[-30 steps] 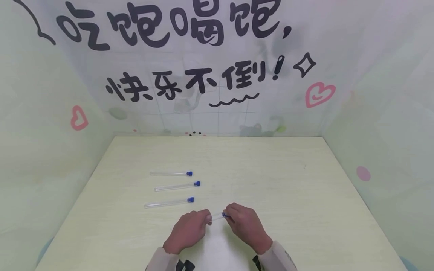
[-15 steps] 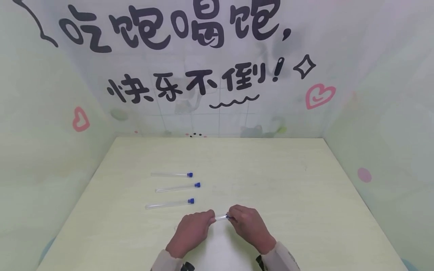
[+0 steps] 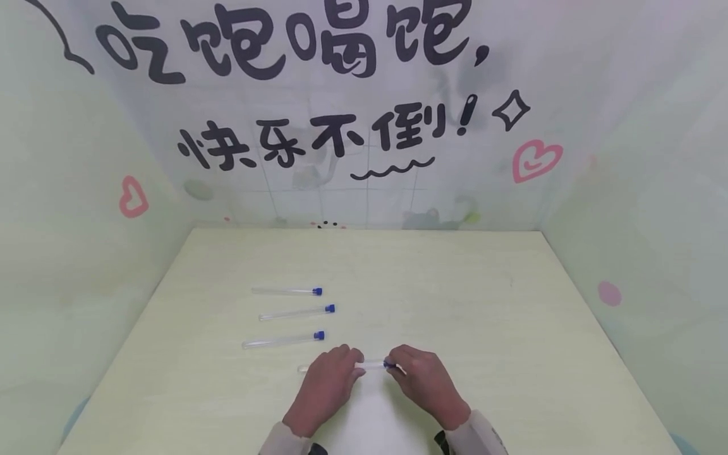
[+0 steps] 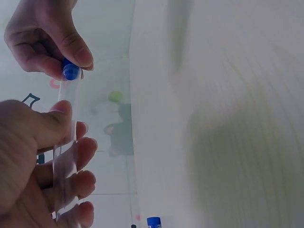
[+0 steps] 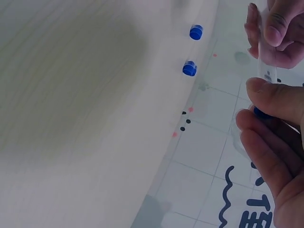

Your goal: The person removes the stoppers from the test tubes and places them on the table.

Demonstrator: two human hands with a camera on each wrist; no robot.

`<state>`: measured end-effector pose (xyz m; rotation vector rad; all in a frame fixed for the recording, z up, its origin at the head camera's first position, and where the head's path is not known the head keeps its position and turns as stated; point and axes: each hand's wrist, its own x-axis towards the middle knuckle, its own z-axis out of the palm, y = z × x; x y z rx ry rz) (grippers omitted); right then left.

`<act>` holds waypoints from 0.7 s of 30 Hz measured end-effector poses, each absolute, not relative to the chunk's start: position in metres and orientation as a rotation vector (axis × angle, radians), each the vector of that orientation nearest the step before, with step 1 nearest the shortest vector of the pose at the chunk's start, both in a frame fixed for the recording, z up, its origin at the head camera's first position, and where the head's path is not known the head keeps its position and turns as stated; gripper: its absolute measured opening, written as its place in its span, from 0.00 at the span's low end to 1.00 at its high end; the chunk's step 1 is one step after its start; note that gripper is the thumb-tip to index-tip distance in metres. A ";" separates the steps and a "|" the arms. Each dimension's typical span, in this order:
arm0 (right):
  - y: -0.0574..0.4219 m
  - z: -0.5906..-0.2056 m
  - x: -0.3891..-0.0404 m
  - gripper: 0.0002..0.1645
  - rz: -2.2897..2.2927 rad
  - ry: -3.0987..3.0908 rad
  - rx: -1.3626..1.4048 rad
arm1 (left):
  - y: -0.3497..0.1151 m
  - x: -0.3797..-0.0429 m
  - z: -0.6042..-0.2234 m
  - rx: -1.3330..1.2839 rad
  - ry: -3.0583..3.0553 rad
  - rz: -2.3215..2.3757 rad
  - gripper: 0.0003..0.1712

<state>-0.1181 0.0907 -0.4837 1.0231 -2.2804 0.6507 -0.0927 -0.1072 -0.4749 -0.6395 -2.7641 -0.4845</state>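
Observation:
A clear test tube [image 3: 372, 364] with a blue stopper [image 4: 71, 71] is held between both hands above the table's near part. My left hand [image 3: 331, 382] grips the tube's body, thumb on one side and curled fingers on the other, as the left wrist view shows. The tube's closed end sticks out past the left hand in the head view. With thumb and fingers my right hand [image 3: 423, 380] pinches the blue stopper, which sits at the tube's mouth. How deep the stopper sits cannot be told.
Three stoppered test tubes lie on the table to the left: a far one [image 3: 284, 291], a middle one [image 3: 296, 313] and a near one [image 3: 281, 342]. Their blue stoppers point right. Printed cloth walls [image 3: 364, 202] enclose the table [image 3: 483, 303] at the back and sides.
Both hands have shifted slightly to the right with the test tube. More of the tube shows between them, and its closed end now shows left of the left hand.

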 end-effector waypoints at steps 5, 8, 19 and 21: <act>0.087 -0.486 -0.116 0.18 0.624 -2.264 0.980 | -0.111 -0.092 -0.476 -0.607 -2.709 -0.622 0.09; 0.087 -0.488 -0.116 0.13 0.570 -2.221 0.956 | -0.112 -0.093 -0.475 -0.597 -2.716 -0.700 0.11; 0.087 -0.488 -0.118 0.27 0.529 -2.121 0.933 | -0.113 -0.096 -0.476 -0.584 -2.675 -0.719 0.12; 0.087 -0.488 -0.119 0.27 0.536 -2.127 0.940 | -0.113 -0.097 -0.476 -0.588 -2.652 -0.683 0.13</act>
